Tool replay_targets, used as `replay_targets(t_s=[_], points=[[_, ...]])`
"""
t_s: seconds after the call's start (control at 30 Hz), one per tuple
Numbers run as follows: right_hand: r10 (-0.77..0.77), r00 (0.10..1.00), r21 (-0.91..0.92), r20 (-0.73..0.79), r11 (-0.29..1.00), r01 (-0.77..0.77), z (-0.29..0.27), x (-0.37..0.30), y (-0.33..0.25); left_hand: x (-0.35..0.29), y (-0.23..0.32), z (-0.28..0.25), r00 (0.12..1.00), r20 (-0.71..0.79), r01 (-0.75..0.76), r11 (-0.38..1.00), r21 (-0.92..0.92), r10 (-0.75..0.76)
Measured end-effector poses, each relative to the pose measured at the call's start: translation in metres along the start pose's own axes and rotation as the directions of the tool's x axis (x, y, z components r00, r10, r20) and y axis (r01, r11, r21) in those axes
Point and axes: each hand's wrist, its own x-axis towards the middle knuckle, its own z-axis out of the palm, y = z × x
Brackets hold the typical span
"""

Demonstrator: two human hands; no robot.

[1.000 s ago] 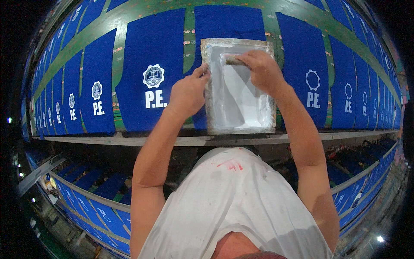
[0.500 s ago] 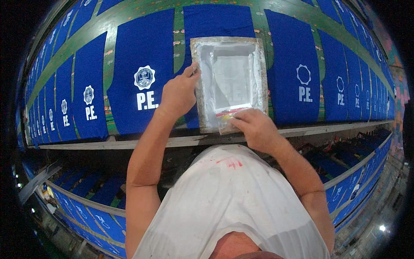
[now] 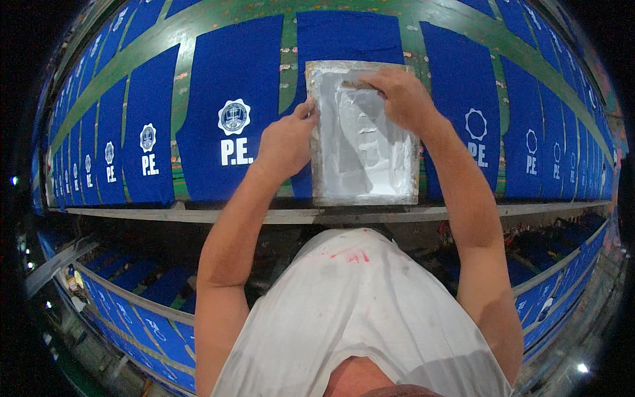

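A screen printing frame (image 3: 413, 159) lies flat over a blue fabric piece (image 3: 347, 36) on the green table. White ink (image 3: 370, 178) coats the mesh inside it in uneven ridges. With fingers closed on the frame's left edge, my left hand (image 3: 286, 142) steadies its upper part. My right hand (image 3: 405, 98) reaches across to the far end of the mesh. It grips a small squeegee (image 3: 356, 85), mostly covered by the fingers, with only a thin brownish edge showing.
On the left, blue fabric pieces (image 3: 228, 73) bear a white round emblem with lettering. Those on the right (image 3: 456, 79) carry only the emblem's outline and lettering. A pale rail (image 3: 264, 217) edges the green table (image 3: 291, 49). Behind me runs another table (image 3: 142, 324) of blue pieces.
My right hand has pushed the squeegee from the near end of the mesh to the far end. White ink now lies thick over the mesh. My left hand stays on the frame's edge.
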Motion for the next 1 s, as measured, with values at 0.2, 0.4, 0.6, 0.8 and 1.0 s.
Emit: replay_targets(t_s=[0.2,0.4,0.6,0.8,1.0], points=[[-0.056,0.998,0.022,0.037,0.998,0.055,0.002,-0.096,-0.059,-0.001,0.003,-0.002,0.999,0.016,0.032,0.998,-0.046,-0.031],[-0.065,0.993,0.112,0.094,0.992,0.055,-0.007,-0.156,-0.109,-0.001,0.001,0.003,1.0,-0.013,0.016,0.998,-0.061,-0.017],[-0.053,0.985,0.109,0.166,0.993,0.035,-0.02,-0.089,-0.044,-0.001,0.002,0.006,0.998,-0.058,0.027,0.999,-0.039,-0.029],[-0.099,0.985,0.012,-0.14,0.995,0.101,-0.001,0.004,0.023,0.003,0.006,0.005,0.998,-0.051,0.021,1.0,-0.005,-0.021],[-0.183,0.983,0.043,0.014,0.982,0.183,-0.002,-0.052,-0.007,0.003,0.017,0.004,0.995,-0.035,0.09,0.996,-0.018,-0.09]])
